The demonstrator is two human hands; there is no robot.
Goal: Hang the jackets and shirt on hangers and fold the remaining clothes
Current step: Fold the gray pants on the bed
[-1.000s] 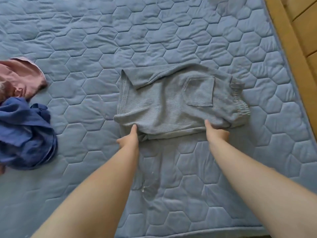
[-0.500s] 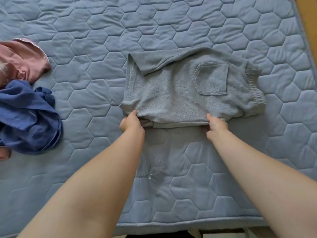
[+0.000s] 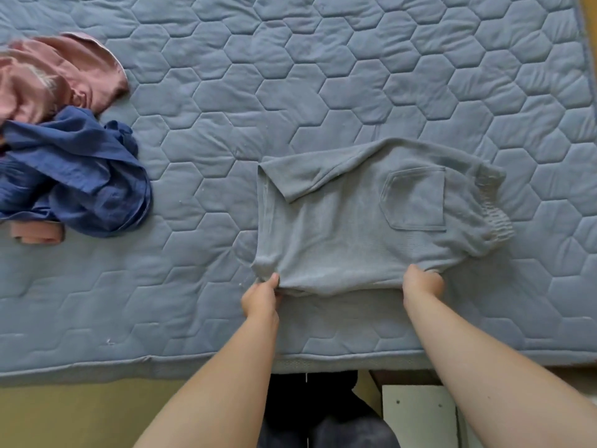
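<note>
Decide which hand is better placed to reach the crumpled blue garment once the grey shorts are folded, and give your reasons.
Left. The left hand grips the grey shorts on the side nearer the blue garment; the right hand would probably have to cross over.

Grey shorts (image 3: 349, 234), navy garment (image 3: 77, 176) and pink garment (image 3: 58, 79) on blue hexagon-quilted mattress (image 3: 323, 76).

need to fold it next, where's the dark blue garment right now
In the head view the dark blue garment lies crumpled at the left edge of the quilted mattress, just below the pink garment and well left of the grey shorts.
</note>
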